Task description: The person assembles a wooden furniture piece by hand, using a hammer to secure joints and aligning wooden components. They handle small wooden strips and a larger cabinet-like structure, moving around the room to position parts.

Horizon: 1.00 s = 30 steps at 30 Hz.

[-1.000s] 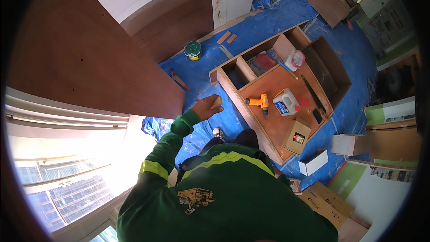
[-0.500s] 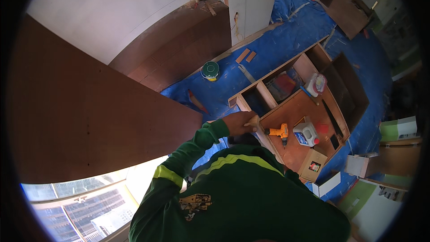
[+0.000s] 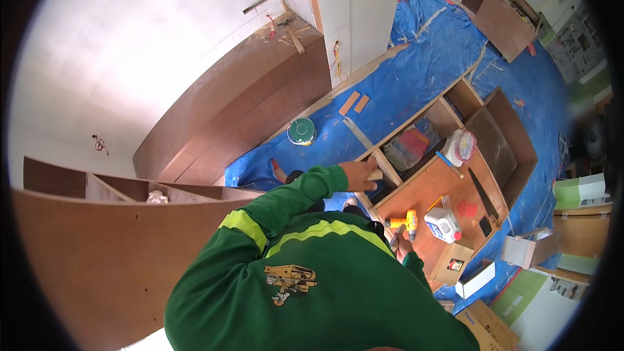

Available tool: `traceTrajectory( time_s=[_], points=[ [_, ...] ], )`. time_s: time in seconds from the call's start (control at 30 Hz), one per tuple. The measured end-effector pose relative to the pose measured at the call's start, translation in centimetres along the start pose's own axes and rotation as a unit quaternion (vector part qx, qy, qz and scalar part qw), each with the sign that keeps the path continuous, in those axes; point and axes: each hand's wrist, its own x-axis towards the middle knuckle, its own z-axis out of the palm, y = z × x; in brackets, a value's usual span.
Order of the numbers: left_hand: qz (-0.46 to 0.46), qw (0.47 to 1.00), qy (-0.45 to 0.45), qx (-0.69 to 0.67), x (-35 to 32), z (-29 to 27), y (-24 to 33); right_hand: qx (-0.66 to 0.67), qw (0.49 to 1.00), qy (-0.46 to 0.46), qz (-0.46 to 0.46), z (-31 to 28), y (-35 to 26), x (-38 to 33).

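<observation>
My left hand [image 3: 356, 175] is closed on a small pale wood block [image 3: 376, 174] at the near left corner of a wooden cabinet frame [image 3: 389, 170]. My right hand [image 3: 404, 247] is low over the cabinet's brown panel, its fingers curled and partly hidden by my sleeve; what they hold I cannot make out. Just beyond it lies a yellow cordless drill [image 3: 407, 221]. To the drill's right are a white jug with a red cap [image 3: 443, 225] and a reddish scrap [image 3: 466, 209]. A handsaw [image 3: 481, 183] lies farther right on the panel.
A white tub [image 3: 460, 145] stands on the cabinet. Blue sheeting [image 3: 338, 131] covers the floor, with a green-lidded bucket [image 3: 301, 131] and wood strips [image 3: 349, 103]. A large brown cabinet [image 3: 97, 253] stands at left. Cardboard boxes [image 3: 453, 261] are at the near right.
My left hand has moved slightly right and up with the wood block. My right hand has come into view beside the drill. The view has shifted, showing the left cabinet's open compartments.
</observation>
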Motion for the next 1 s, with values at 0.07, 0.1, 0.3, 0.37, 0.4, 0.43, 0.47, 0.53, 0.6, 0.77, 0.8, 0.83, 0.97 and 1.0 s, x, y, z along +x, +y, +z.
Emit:
traceTrajectory(
  time_s=[0.07, 0.1, 0.3, 0.37, 0.4, 0.43, 0.47, 0.53, 0.6, 0.77, 0.8, 0.83, 0.97, 1.0],
  points=[
    [0.015, 0.998, -0.054, 0.015, 1.3, -0.2, -2.2, 0.052, 0.999, 0.011, 0.014, 1.5, -0.1, -1.3],
    [0.022, 0.996, -0.084, 0.013, 2.0, -0.2, -3.3, 0.075, 0.997, 0.018, 0.022, 1.3, 0.1, -1.6],
    [0.079, 0.983, -0.163, 0.042, 3.2, -6.7, -14.9, 0.105, 0.992, 0.068, 0.019, 6.4, 2.8, -1.8],
    [0.054, 0.990, -0.125, 0.034, 2.1, -9.4, -21.9, 0.121, 0.989, 0.087, 0.023, 10.3, 3.3, -1.7],
    [0.035, 0.992, -0.115, 0.030, 1.6, -11.1, -24.8, 0.130, 0.986, 0.100, 0.021, 12.3, 3.4, -1.8],
    [0.013, 0.994, -0.107, 0.027, 0.7, -13.0, -27.5, 0.141, 0.983, 0.112, 0.022, 14.2, 3.7, -2.2],
    [-0.010, 0.995, -0.098, 0.024, -0.1, -15.2, -30.2, 0.149, 0.981, 0.121, 0.022, 16.4, 3.8, -2.5],
    [-0.010, 0.999, -0.050, 0.003, -2.4, -18.9, -35.1, 0.161, 0.977, 0.137, 0.025, 21.1, 4.2, -3.0],
    [0.013, 1.000, -0.001, -0.024, -4.0, -22.1, -40.1, 0.168, 0.975, 0.145, 0.020, 25.2, 4.4, -2.7],
    [-0.084, 0.995, 0.040, -0.023, -3.7, -29.1, -46.6, 0.162, 0.969, 0.187, -0.004, 28.7, 7.7, -2.3],
    [-0.055, 0.994, 0.073, -0.052, -3.5, -30.3, -46.3, 0.157, 0.966, 0.204, -0.006, 27.9, 9.1, -3.2],
    [-0.066, 0.993, 0.092, -0.017, -3.6, -30.6, -47.6, 0.142, 0.967, 0.209, -0.009, 27.6, 8.7, -2.9],
    [-0.070, 0.988, 0.083, 0.112, -1.7, -35.7, -49.5, 0.068, 0.986, 0.149, -0.012, 37.8, -5.4, -5.5],
    [-0.052, 0.990, 0.076, 0.106, -1.6, -36.1, -50.1, 0.037, 0.989, 0.138, -0.030, 38.1, -7.1, -5.0]
  ],
)
